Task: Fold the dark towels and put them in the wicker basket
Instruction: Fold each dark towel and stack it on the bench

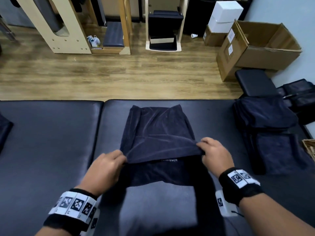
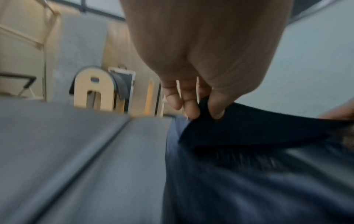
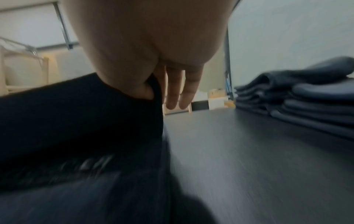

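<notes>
Left hand [image 1: 104,167] and right hand [image 1: 215,153] each pinched a towel [image 1: 158,126] corner, grip clamped, lifting the edge level to fold square.

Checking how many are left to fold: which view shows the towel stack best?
The right wrist view: the stack sits side-on, layers visible. The head view shows it from above as one dark heap. The left wrist view misses it.

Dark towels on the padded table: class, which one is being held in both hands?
The towel at the centre, its raised edge pinched by the left hand and right hand; the pile lies untouched at right.
</notes>
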A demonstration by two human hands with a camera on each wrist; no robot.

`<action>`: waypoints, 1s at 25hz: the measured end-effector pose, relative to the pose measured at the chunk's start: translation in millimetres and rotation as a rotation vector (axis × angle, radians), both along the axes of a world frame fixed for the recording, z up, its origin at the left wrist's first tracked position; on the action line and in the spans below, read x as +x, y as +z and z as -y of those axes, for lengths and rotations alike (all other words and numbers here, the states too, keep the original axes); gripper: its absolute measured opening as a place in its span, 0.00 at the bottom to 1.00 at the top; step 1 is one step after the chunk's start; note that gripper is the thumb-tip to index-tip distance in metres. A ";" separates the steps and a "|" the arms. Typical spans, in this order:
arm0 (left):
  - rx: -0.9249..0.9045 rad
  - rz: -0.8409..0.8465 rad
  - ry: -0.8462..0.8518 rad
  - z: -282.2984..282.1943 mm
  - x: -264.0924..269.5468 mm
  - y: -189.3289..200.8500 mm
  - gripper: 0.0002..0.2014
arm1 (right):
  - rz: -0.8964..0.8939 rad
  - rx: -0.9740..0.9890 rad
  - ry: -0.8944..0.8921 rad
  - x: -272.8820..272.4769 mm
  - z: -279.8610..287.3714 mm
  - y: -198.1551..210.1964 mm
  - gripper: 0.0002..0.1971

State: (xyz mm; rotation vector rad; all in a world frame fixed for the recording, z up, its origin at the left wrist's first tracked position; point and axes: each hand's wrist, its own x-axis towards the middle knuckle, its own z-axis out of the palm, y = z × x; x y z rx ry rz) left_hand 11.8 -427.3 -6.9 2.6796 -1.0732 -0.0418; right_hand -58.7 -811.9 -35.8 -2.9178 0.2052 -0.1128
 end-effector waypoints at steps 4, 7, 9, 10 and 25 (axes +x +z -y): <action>0.184 -0.170 0.064 -4.2 -42.8 -67.8 0.09 | -0.169 0.066 -0.015 -59.0 -11.7 -54.5 0.18; 0.159 -0.215 0.131 -8.1 -61.9 -88.0 0.09 | -0.227 0.107 -0.049 -79.0 -16.4 -64.4 0.19; 0.080 -0.207 0.121 -11.8 -64.6 -92.4 0.05 | -0.258 0.097 -0.055 -83.3 -20.5 -60.4 0.18; 0.055 -0.210 0.100 -14.2 -63.3 -92.7 0.04 | -0.281 0.077 -0.039 -85.4 -22.5 -58.5 0.17; 0.403 -0.120 0.005 -15.4 2.5 -37.5 0.10 | -0.670 -0.166 0.017 -33.9 -23.0 -1.5 0.07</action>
